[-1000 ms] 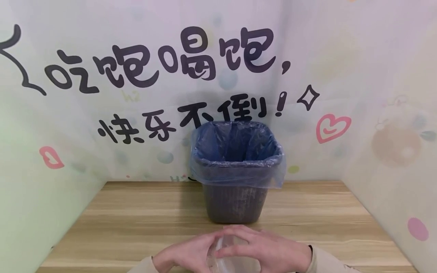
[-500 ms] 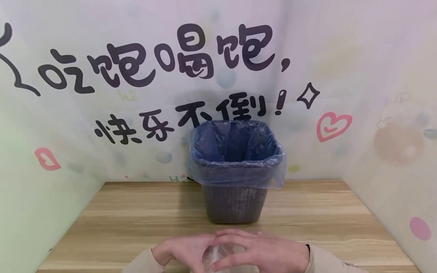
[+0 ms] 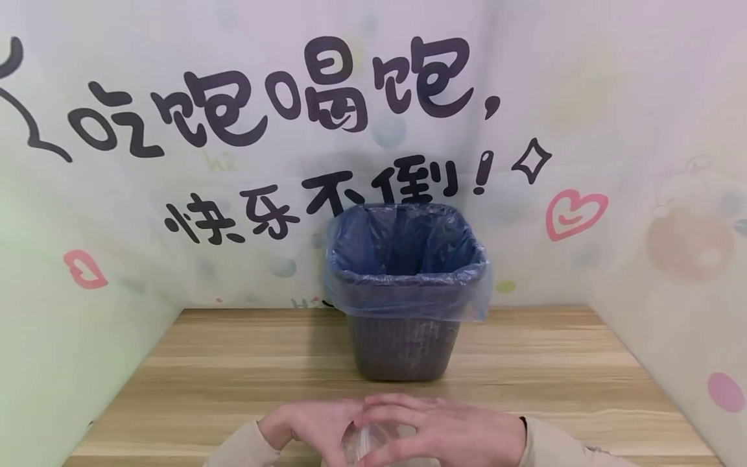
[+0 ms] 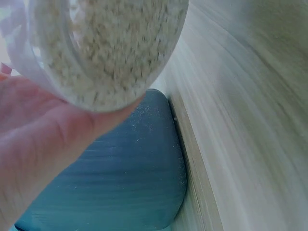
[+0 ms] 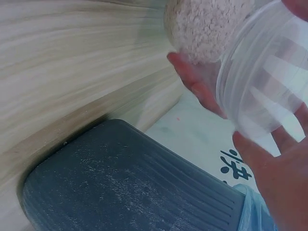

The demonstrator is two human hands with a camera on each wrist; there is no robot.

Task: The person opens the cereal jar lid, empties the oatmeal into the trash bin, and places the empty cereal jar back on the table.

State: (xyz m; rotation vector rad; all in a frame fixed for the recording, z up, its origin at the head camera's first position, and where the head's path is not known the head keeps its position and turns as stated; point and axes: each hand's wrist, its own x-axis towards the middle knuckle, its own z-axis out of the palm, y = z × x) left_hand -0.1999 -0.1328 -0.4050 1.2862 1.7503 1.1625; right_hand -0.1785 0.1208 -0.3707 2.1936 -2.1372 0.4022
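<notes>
A clear plastic jar [image 4: 110,48] with pale beige flakes or granules in it is held between both hands at the bottom of the head view. My left hand [image 3: 318,425] grips the flake-filled part, with fingers curled round its side. On the other end, my right hand [image 3: 461,428] curls its fingers and thumb round a clear, round, ridged plastic piece [image 5: 264,72]. The right wrist view shows this piece next to the flakes; whether it is joined to the jar I cannot tell. The fingertips of both hands nearly meet above the jar.
A dark bin [image 3: 403,350] lined with a blue plastic bag [image 3: 408,295] stands on the wooden table [image 3: 245,363], just beyond the hands. Behind it hangs a printed cloth wall [image 3: 280,162] with large black characters; pale walls flank the table.
Both hands have shifted slightly left and down, still round the jar and the clear piece. The head view has moved a little; the bin stays in place.
</notes>
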